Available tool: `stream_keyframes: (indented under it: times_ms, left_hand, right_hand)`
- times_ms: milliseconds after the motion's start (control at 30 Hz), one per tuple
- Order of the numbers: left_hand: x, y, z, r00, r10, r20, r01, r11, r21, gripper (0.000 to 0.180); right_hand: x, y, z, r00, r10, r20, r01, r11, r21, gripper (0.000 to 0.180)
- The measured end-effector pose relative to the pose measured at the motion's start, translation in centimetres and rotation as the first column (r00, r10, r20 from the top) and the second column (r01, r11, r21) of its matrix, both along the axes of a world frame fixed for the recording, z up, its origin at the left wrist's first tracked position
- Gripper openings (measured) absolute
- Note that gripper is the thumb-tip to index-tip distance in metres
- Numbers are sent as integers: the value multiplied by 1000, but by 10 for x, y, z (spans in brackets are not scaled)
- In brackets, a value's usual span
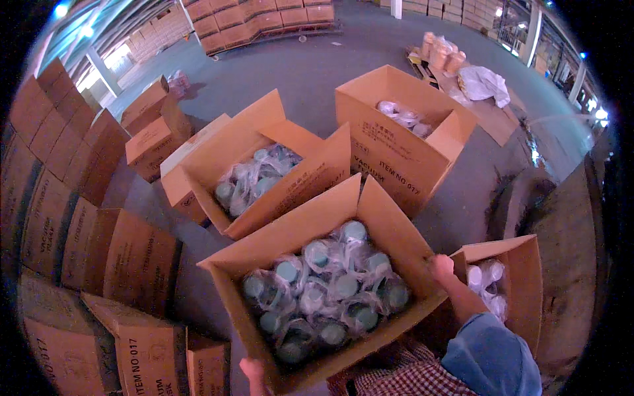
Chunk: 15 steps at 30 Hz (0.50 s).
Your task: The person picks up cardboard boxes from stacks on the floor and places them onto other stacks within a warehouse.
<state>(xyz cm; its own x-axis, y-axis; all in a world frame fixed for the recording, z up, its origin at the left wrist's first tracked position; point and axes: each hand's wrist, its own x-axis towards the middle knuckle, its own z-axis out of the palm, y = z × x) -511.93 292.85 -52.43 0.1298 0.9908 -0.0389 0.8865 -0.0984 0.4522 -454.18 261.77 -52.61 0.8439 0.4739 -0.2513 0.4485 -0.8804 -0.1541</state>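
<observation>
An open cardboard box (403, 221) is held tilted in front of me, its flaps raised. Inside it stand several bottles (346, 286) with pale green caps, each wrapped in clear plastic. My right hand (444, 268) grips the box at its right corner, the fingers closed over the rim. At the near left side, my left hand (252, 369) is closed against the box's outer wall, partly hidden by it.
Ahead stand an open carton (314, 173) of plastic-wrapped bottles and another open carton (389, 155) with fewer pieces. A smaller open box (525, 284) sits at my right. Stacked cartons (49, 211) line the left. Farther off are a loaded pallet (264, 23) and a white sack (485, 86).
</observation>
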Motion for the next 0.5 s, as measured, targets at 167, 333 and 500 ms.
stream_keyframes:
  times_ms: [167, 333, 500]
  left_hand:
    - [8, -29, 85, 941, 180, -286, -276, 897, -345, 34]
    - [-63, -59, 114, 928, 229, -295, -336, 857, -392, 27]
    - [-158, -140, 126, 963, 268, 2, -264, 950, -168, 43]
  right_hand:
    - [-44, -17, -3, 997, -71, -28, 70, 997, -40, 25]
    - [-134, -42, 60, 966, 228, -124, -235, 971, -43, 35]
    - [-148, -39, 65, 892, 445, 79, -443, 828, 343, 34]
